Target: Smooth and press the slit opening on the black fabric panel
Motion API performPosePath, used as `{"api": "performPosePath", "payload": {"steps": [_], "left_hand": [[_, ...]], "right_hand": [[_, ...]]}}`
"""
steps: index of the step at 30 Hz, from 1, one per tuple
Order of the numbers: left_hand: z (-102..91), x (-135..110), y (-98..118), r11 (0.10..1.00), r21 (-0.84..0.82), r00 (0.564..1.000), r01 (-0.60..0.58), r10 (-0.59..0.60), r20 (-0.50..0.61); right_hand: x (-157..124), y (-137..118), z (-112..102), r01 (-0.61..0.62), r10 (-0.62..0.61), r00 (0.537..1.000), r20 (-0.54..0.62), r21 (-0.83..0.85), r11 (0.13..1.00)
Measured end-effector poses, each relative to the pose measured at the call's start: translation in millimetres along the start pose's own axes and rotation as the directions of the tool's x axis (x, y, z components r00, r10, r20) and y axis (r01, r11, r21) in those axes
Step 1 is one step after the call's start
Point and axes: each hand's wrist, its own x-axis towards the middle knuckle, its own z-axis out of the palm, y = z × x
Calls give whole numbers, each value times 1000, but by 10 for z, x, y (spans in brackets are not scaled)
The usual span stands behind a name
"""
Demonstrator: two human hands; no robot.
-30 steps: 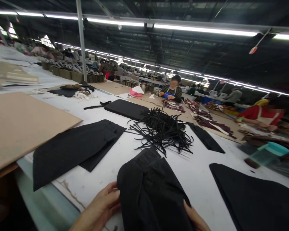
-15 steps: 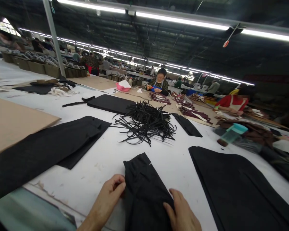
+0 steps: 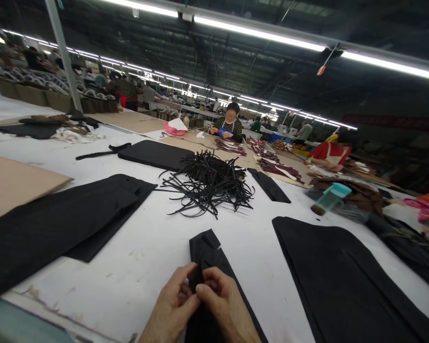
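A narrow black fabric piece (image 3: 209, 250) lies on the white table (image 3: 153, 247) in front of me. My left hand (image 3: 171, 305) and my right hand (image 3: 223, 305) are pressed together over its near end, fingers curled and pinching the cloth between them. Beyond it sits a loose heap of black strips (image 3: 207, 181). A large black fabric panel (image 3: 64, 219) lies to the left and another black panel (image 3: 336, 271) to the right.
A brown cardboard sheet (image 3: 17, 178) lies at far left. A flat black pad (image 3: 153, 155) and a small black piece (image 3: 270, 186) lie further back. A teal-lidded container (image 3: 331, 197) stands at right. Other people work at tables behind.
My hands came together from either side of the black piece and now pinch its near end. The piece looks narrower, gathered between them. The view shifted right.
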Motion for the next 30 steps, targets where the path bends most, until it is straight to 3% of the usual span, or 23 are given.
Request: {"api": "performPosePath", "payload": {"steps": [4, 7, 11, 17, 24, 30], "left_hand": [[42, 27, -79, 999, -13, 998, -29, 29, -54], [13, 37, -90, 999, 38, 1000, -11, 11, -15], [-41, 57, -24, 994, 104, 1000, 11, -13, 10], [-43, 63, 115, 989, -133, 986, 60, -38, 162], [-73, 34, 222, 994, -95, 990, -44, 56, 126], [-89, 7, 426, 952, -300, 996, 60, -36, 84]], "right_hand": [[36, 115, -52, -2, 2, 1000, -16, 31, 1000], [42, 137, -74, -7, 7, 1000, -24, 29, 1000], [47, 124, -63, -6, 2, 1000, 28, 146, 989], [50, 120, -9, -58, 56, 998, 18, 228, 972], [46, 66, -9, -106, 94, 994, 56, 279, 954], [36, 35, -16, -37, 33, 999, 29, 170, 985]]}}
